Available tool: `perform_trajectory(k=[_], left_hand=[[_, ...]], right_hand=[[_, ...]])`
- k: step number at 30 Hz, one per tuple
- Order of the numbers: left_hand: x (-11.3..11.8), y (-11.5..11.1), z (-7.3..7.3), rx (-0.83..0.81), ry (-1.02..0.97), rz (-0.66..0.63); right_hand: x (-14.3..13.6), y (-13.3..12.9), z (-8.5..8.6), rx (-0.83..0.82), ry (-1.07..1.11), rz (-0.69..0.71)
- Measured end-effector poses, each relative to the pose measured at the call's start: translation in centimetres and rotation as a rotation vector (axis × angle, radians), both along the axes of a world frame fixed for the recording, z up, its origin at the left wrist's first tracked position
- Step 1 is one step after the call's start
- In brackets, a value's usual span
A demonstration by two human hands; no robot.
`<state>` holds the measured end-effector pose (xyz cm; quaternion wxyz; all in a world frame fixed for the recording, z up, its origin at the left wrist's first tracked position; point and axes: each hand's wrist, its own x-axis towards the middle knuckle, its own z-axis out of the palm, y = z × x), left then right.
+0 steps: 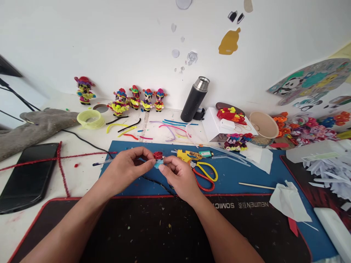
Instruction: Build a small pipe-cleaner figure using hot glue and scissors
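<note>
Between my two hands, above the blue mat (230, 179), is a small craft piece (158, 156), red and glittery on top and light blue below. My left hand (131, 164) pinches its left side with thumb and forefinger. From the right, my right hand (179, 175) grips the light blue part, its other fingers curled. Just beyond my right hand lie a yellow glue gun (188, 155) and scissors (207, 175) with red and yellow handles. A black cord (156, 181) runs beneath my hands.
Small figures (120, 102) stand along the wall, with a black thermos (194, 99) further right. Loose pipe cleaners (175, 124) lie behind the mat. A phone (26, 175) is at left, a beige bowl (263, 126) and crumpled tissue (289, 201) at right.
</note>
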<state>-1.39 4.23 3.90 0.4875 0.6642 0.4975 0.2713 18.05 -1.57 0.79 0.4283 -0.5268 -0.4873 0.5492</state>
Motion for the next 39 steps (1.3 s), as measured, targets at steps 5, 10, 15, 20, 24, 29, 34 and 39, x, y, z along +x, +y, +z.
perform_trajectory(k=[5,10,15,20,24,29,34,39], left_hand=[[0.0,0.0,-0.1,-0.021,-0.003,-0.004],[-0.1,0.0,0.0,-0.05,0.003,-0.015],[-0.2,0.0,0.4,-0.089,-0.022,-0.054],[-0.2,-0.1,0.5,-0.094,-0.039,-0.075],[0.0,0.0,0.2,-0.093,-0.052,-0.087],[0.0,0.0,-0.4,-0.109,-0.084,-0.085],[0.1,-0.2,-0.8,-0.103,-0.106,-0.068],[0.4,-0.2,-0.6,-0.074,-0.101,-0.062]], right_hand=[[0.0,0.0,0.1,-0.004,-0.001,0.004],[0.1,0.0,0.0,0.001,-0.002,0.009],[0.1,0.1,-0.2,0.01,0.011,0.013],[0.2,0.0,-0.2,0.009,0.024,0.012],[0.2,0.0,-0.3,-0.001,0.05,0.008],[0.2,0.0,-0.5,0.011,0.036,0.009],[0.1,-0.1,-0.4,0.023,0.01,0.013],[0.0,-0.1,-0.5,0.038,-0.024,0.008]])
